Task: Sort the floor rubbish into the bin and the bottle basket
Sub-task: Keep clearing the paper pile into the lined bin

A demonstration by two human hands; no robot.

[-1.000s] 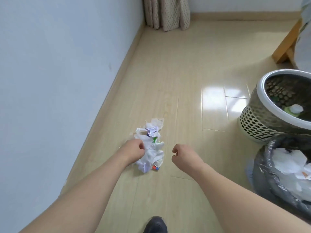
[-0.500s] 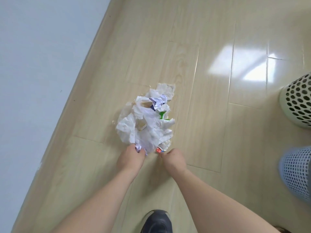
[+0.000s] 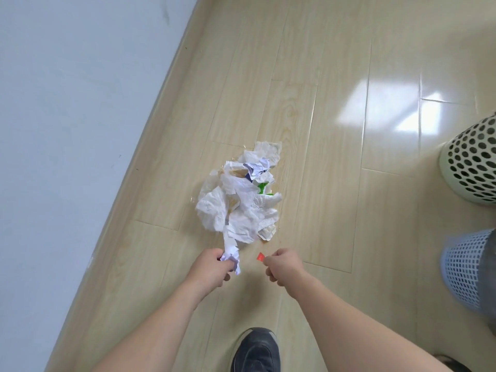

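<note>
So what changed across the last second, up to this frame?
Both hands reached the paper pile and took hold: the left hand now grips a crumpled white scrap, the right hand pinches a small red scrap, both drawn back from it. The rest of the pile stayed put.

A room in a home: pale wood-plank floor [image 3: 308, 89] with a matching skirting board [image 3: 150, 135] under a plain light wall [image 3: 67, 103] at left. Two perforated plastic household baskets, cream [image 3: 472, 167] and blue [image 3: 467, 267], stand at the right edge.
</note>
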